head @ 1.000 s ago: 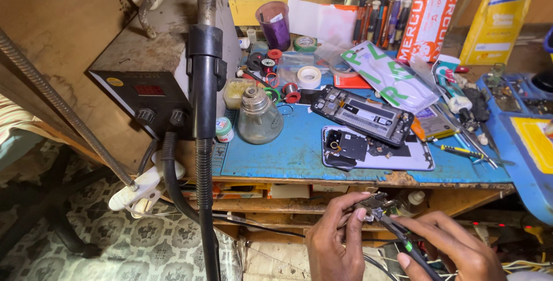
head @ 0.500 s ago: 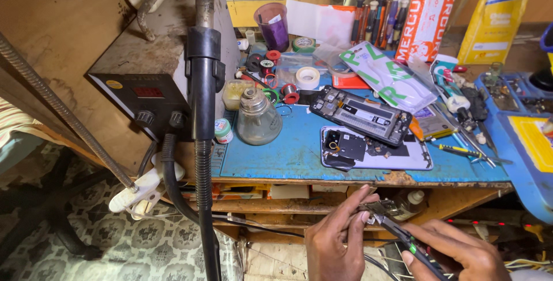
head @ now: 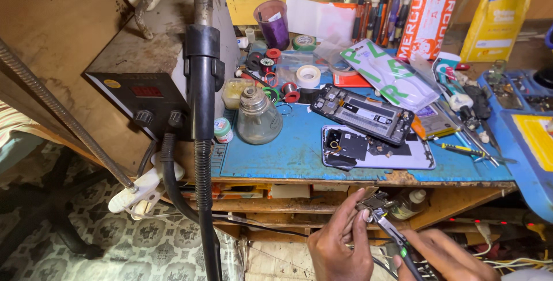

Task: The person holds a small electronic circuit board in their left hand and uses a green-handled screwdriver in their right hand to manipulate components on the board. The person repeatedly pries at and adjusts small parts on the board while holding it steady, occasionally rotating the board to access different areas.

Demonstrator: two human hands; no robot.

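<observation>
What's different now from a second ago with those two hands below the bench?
Little changed. The left hand rose slightly, pinching the small metal part as before; the right hand keeps the tweezers at it. The opened phone and glass bottle on the blue mat stayed put.

Below the bench edge, the left hand (head: pixel 340 246) has lifted the small metal part (head: pixel 373 202) slightly higher; the right hand (head: pixel 443 258) has slid its pliers (head: pixel 391 235) rightward, lower in frame.
</observation>
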